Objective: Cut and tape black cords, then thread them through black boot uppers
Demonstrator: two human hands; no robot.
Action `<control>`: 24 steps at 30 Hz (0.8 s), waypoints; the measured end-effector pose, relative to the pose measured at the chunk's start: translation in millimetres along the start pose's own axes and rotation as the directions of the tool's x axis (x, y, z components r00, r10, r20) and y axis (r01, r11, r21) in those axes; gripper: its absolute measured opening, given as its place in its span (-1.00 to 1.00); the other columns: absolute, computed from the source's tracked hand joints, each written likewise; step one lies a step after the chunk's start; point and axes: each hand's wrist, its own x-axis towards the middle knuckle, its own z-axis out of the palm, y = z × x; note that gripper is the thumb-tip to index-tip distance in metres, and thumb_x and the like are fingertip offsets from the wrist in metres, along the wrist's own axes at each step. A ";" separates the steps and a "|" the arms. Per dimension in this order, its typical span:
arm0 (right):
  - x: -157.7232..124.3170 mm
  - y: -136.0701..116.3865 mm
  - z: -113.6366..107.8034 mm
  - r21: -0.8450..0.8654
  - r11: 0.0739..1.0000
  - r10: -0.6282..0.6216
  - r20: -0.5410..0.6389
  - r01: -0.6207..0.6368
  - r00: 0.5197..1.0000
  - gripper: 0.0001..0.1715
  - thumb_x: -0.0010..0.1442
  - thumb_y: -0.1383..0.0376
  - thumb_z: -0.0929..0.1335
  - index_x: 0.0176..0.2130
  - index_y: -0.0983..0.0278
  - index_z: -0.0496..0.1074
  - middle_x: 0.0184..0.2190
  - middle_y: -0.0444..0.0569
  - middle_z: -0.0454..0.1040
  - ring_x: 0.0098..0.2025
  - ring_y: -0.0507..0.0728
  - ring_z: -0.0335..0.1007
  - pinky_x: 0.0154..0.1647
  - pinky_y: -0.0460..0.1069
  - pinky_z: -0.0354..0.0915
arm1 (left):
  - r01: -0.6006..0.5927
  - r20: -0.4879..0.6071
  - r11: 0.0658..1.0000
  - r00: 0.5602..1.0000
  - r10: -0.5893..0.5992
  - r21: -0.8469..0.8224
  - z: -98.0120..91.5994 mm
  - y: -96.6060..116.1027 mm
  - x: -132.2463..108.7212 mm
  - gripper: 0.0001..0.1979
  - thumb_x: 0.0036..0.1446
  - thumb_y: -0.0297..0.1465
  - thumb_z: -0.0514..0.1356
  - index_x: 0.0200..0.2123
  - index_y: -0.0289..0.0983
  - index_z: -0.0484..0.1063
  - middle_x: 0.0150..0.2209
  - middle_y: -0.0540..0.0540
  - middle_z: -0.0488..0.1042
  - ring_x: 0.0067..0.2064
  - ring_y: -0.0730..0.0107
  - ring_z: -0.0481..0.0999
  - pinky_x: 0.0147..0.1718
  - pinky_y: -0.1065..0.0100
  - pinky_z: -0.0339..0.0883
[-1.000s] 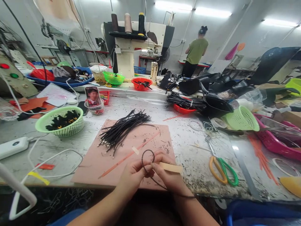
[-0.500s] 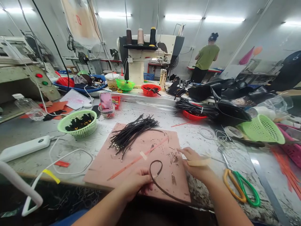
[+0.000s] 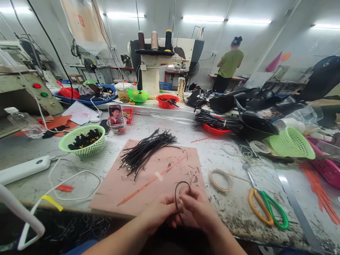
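Dark cord (image 3: 175, 194) loops over the near part of the mat (image 3: 111, 193), its curve apparently kept by the pinching left hand (image 3: 162, 212); whether the right hand (image 3: 200, 205), beside the loop, grips it, I cannot tell. The bundle (image 3: 147, 150) lies farther left, likely for easy reach.

Pale grey walls (image 3: 156, 14) way out beyond the fingers (image 3: 190, 201), bright fluorescent tubes (image 3: 203, 19) glowing up high. The worktable (image 3: 212, 156) under the fingers is pretty grimy. Far past them there's a red-edged table (image 3: 239, 79) to the right, little wooden stool (image 3: 76, 75) to the left.
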 end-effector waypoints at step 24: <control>-64.0 -15.1 -151.8 -0.585 0.215 -0.040 -0.805 -0.782 0.591 -0.46 0.03 0.41 0.17 0.01 0.46 0.33 -0.27 0.35 0.47 -0.23 0.43 0.43 -0.19 0.28 0.24 | -0.074 -0.226 0.993 0.970 0.092 0.089 -12.9 10.5 0.8 -0.71 -0.31 -0.24 0.31 -0.56 -0.33 0.37 -0.66 0.03 0.39 -0.66 0.59 0.25 -0.66 0.51 0.08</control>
